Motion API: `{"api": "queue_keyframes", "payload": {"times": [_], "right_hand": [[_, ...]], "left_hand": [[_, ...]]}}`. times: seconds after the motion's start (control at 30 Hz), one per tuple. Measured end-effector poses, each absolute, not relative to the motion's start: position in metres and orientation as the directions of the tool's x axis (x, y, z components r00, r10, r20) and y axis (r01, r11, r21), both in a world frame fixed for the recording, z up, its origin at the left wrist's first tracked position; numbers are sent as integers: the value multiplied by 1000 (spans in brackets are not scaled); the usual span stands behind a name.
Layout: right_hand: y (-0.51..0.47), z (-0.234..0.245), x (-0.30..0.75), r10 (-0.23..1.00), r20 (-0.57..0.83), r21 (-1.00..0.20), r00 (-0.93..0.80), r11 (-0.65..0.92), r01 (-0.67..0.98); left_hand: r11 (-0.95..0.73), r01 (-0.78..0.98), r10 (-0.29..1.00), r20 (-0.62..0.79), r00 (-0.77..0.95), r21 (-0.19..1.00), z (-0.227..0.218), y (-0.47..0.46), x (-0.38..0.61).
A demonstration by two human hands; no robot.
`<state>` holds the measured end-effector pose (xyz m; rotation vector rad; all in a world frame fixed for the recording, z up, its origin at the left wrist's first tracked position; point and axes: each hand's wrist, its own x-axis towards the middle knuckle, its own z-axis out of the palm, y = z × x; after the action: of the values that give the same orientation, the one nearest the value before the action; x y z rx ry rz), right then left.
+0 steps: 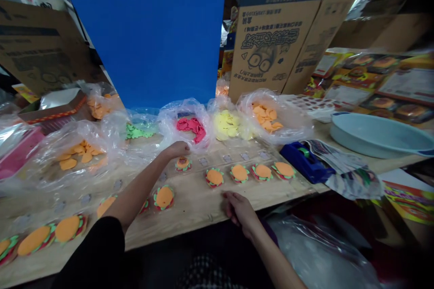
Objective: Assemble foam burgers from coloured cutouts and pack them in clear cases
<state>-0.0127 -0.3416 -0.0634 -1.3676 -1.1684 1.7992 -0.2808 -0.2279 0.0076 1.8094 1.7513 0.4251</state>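
Note:
My left hand [179, 148] reaches over the table at the front of the clear bag of red pieces [191, 129]. Its fingers are closed together, and whatever they may hold is hidden. Just below it lies a small toy burger with a printed top [183, 164]. My right hand [239, 207] hovers by the table's front edge, fingers loosely bent and a little apart, with nothing visible in them. Nearest to it is a toy burger with an orange top [214, 177], first in a row. Another toy burger [164, 197] sits between my two arms.
Clear bags hold green pieces [139, 131], yellow pieces [227, 125] and orange pieces [266, 117]. More toy burgers [68, 228] line the left front. A blue tape dispenser [305, 162] and a pale blue basin [376, 135] stand right. Behind rise a blue board [152, 49] and a carton [274, 31].

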Motion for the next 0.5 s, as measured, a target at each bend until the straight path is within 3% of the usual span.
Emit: {"api": "queue_keyframes", "payload": {"times": [0.13, 0.27, 0.4, 0.5], "right_hand": [[-333, -61, -23, 845, -432, -887, -316, -461, -21], [-329, -62, -25, 853, -433, -882, -293, -468, -58], [-333, -62, -16, 870, -417, -889, -263, -451, -80], [-340, -60, -7, 880, -405, -893, -248, -439, -100]], "left_hand": [[58, 910, 994, -105, -16, 412, -1, -222, -250], [45, 949, 999, -42, -34, 312, -3, -229, -226], [-37, 946, 999, 21, 32, 321, 9, -251, -213], [-150, 889, 989, 64, 136, 432, 14, -281, -198]]}}
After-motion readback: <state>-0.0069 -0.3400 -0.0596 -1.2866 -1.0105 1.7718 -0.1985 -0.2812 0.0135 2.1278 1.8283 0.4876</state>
